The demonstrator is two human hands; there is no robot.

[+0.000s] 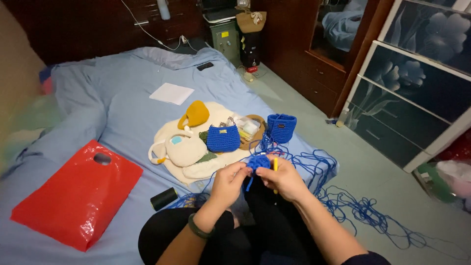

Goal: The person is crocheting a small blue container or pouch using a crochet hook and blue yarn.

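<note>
**Two hands work a small blue crochet piece over the bed's edge**

The blue crochet piece (pixel 258 162) is a small, rounded disc of knobbly yarn, held up between both hands just above the person's dark-clad lap. The left hand (pixel 228 182) curls inward, its fingertips pinching the piece's lower left edge; a dark band circles that wrist. The right hand (pixel 284 179) closes around a thin yellow crochet hook (pixel 275 164), which stands nearly upright beside the piece, while its fingers also pinch the yarn. Both forearms angle in from below and meet at the work.

Loose blue yarn (pixel 343 201) trails in tangled loops off the light blue bedsheet (pixel 117 108) and onto the pale floor. Farther up the bed lie a ribbed blue crochet purse (pixel 222 138), a blue crochet basket (pixel 281 127), a mustard-yellow knitted bag (pixel 196 113) and a smooth cream bag (pixel 184 150). A glossy red plastic bag (pixel 78 194) lies flat to the left, and a dark thread spool (pixel 163 198) lies on its side near the left knee.
</note>
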